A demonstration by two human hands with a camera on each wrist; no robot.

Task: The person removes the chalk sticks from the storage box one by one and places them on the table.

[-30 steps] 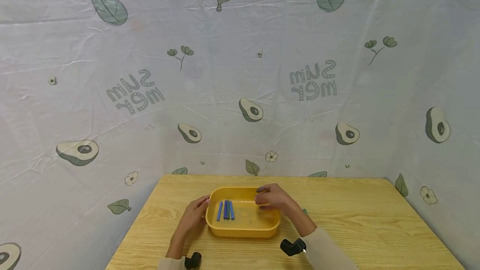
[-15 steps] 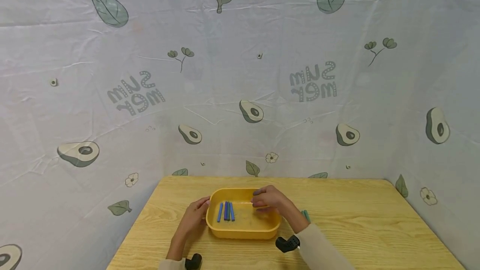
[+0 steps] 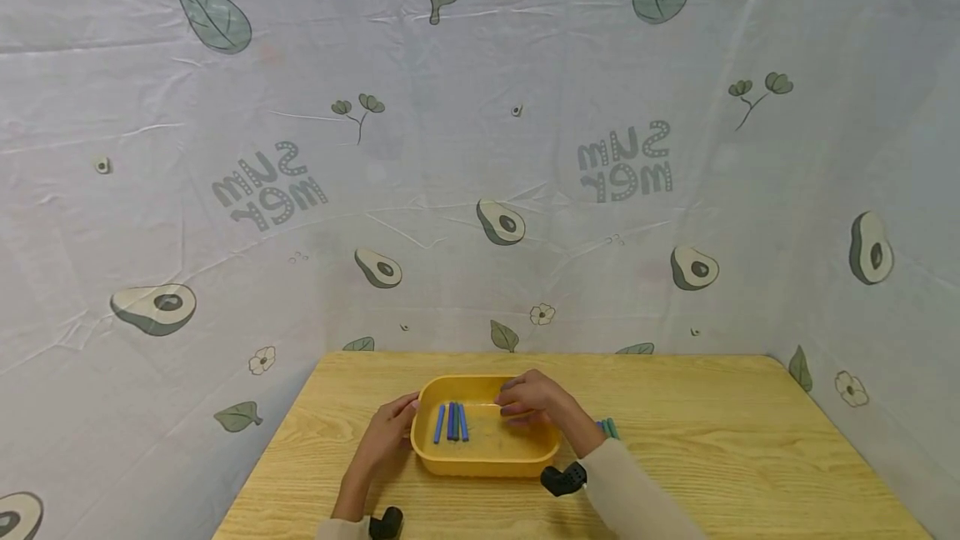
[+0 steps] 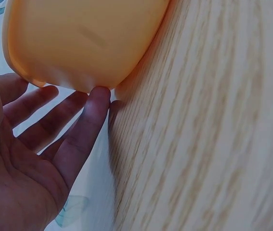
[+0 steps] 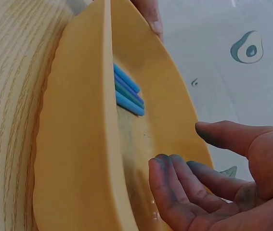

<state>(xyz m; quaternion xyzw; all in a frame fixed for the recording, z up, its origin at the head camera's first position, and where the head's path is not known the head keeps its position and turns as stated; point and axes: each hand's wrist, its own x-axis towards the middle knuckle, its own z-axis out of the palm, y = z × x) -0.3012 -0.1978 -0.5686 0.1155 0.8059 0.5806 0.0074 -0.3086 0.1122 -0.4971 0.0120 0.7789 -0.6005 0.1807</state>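
Note:
A yellow plastic tray (image 3: pixel 487 468) sits on the table, with several slim blue, violet and green sticks (image 3: pixel 452 422), resembling chalk, lying side by side in its left half. My left hand (image 3: pixel 390 427) is at the tray's left end; in the left wrist view its extended fingertips touch the outer wall. Over the right half of the tray hovers my right hand (image 3: pixel 528 397). Its fingers (image 5: pixel 162 187) are bent a little, smudged dark blue-grey, with the thumb apart and nothing between them.
More green and bluish sticks (image 3: pixel 611 428) lie on the wooden table (image 3: pixel 735 440) right of the tray, partly hidden by my right forearm. Faint smudges and specks mark the tray's floor. A patterned curtain (image 3: pixel 420 157) hangs behind the table.
My right hand has shifted slightly left over the tray, and more of the sticks to the right of the tray now show. The left hand and tray have stayed put.

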